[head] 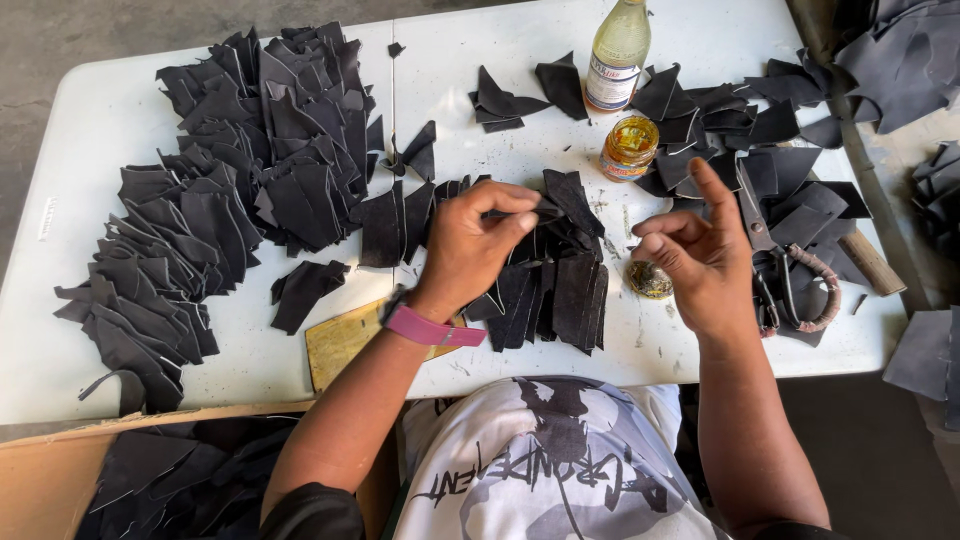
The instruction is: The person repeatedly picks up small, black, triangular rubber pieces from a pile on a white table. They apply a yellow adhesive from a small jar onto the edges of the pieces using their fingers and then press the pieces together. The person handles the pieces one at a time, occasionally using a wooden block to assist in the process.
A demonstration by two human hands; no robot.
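I see my left hand (470, 245) pinching a black leather piece (540, 212) atop the fanned stack (550, 290) on the tabletop (700, 345). My right hand (700, 255), empty and loosely spread, hovers just right of it.

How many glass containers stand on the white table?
2. A tall bottle stands at the table's far edge, and a small jar of amber liquid stands just in front of it. Leather pieces could hide others.

White folding table (120, 110) — its left half is heaped with black leather pieces (230, 170). A fanned row of black pieces (550, 290) sits near the front edge beside a small wooden board (340, 340). Bottle (617, 55) and amber jar (629, 148) stand toward the back edge — scissors (775, 265) lie at the right end.
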